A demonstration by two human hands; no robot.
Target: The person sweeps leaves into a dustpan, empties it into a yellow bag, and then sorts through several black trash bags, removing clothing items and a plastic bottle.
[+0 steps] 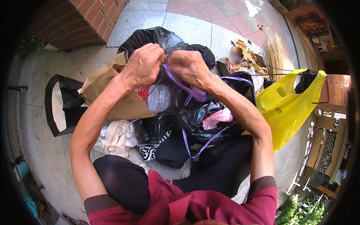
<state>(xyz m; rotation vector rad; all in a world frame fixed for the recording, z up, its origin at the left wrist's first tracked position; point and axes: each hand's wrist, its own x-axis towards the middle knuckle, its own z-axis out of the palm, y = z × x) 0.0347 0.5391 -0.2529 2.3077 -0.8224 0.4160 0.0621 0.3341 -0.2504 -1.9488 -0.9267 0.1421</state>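
My left hand [146, 66] and my right hand [189, 66] meet close together, fingers pinched on a purple plastic drawstring [174, 76]. The string's loose loop hangs below my right hand. Just beyond the hands bulges a black plastic bag [140, 38], its gathered top partly hidden by my fingers. Under my left forearm leans a brown paper bag [132, 104], with a clear plastic bottle [159, 98] with a red label beside its edge. An open black garbage bag [194, 123] with purple drawstrings holds pink cloth [216, 119] and other items.
A yellow plastic bag [284, 109] hangs at the right. Behind it are a straw broom [275, 53] and dry leaves [244, 53]. White cloth [119, 137] and a black-edged box or bag [56, 109] lie left. A brick pillar [95, 19] stands at the upper left.
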